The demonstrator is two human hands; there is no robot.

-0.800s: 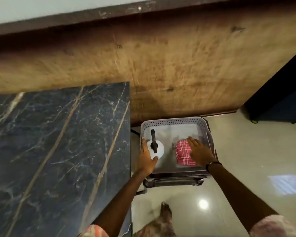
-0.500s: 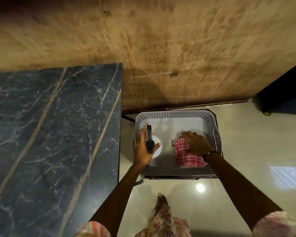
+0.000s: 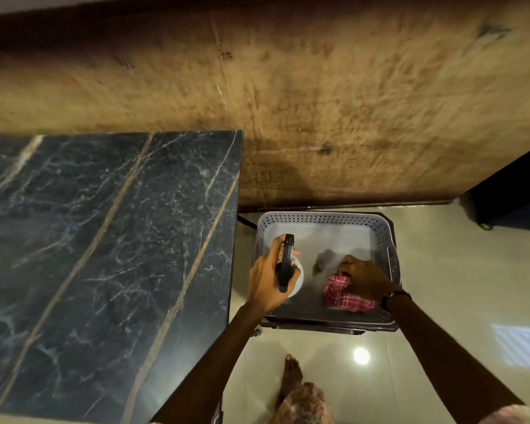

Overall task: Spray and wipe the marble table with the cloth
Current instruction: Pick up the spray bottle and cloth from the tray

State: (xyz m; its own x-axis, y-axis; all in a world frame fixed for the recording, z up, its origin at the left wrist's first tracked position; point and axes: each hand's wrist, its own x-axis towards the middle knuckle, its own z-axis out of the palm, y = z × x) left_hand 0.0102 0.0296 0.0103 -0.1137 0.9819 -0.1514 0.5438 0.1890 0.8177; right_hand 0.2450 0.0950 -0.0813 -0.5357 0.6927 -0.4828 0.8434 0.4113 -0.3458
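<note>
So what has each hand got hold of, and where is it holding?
The left hand grips the spray bottle around its neck, under the black trigger head. The right hand pinches the red checked cloth at its upper edge, inside the basket.

One dark blue-black marble table top (image 3: 104,255) with pale and tan veins fills the left side. One pale grey perforated plastic basket (image 3: 325,220) sits just beside its right edge. Inside the basket are two items: one white spray bottle with a black trigger head (image 3: 285,264) and one red-and-white checked cloth (image 3: 338,296). Two bare hands are in view, one left hand (image 3: 266,283) around the bottle and one right hand (image 3: 364,278) on the cloth. One dark wristband (image 3: 393,296) circles the right wrist. One bare foot (image 3: 291,374) stands on the glossy cream floor (image 3: 441,270). One brown wooden wall panel (image 3: 318,102) runs across the top.
</note>
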